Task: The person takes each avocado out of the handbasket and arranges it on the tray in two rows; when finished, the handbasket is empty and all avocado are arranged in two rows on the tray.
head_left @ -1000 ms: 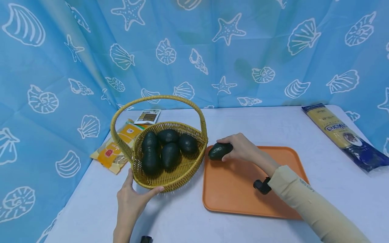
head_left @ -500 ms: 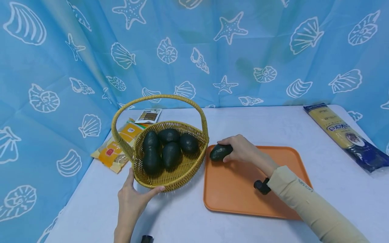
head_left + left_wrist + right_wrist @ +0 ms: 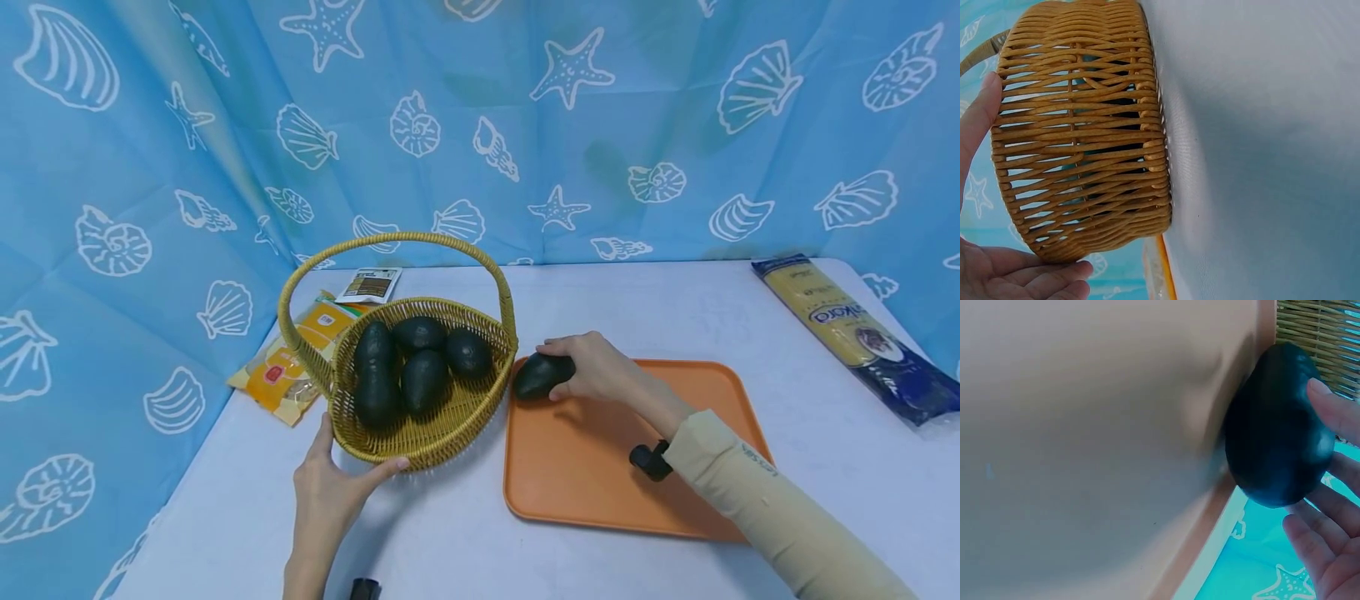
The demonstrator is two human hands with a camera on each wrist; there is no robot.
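In the head view a wicker basket [image 3: 442, 442] with a tall arched handle holds several dark green avocados [image 3: 425, 381]. My left hand [image 3: 324, 483] grips its near-left side, thumb along the front rim and fingers at the left. The left wrist view shows the thumb on the rim of the woven wall [image 3: 1085, 144]. Over the far-left corner of an orange tray [image 3: 585, 475], my right hand [image 3: 596, 367] holds another avocado [image 3: 538, 377]. In the right wrist view that avocado [image 3: 1279, 431] lies between thumb and fingers, right at the tray's edge.
A yellow-orange food packet [image 3: 288, 367] lies left of the basket, with a small white-and-brown sachet [image 3: 370, 285] behind it. A long blue-and-gold packet [image 3: 855, 333] lies at the far right. A blue shell-patterned curtain [image 3: 495, 100] rises behind the white table [image 3: 465, 542].
The avocado in my right hand has tilted slightly, its free end shifting a little left and down. The left hand and basket stay in place.
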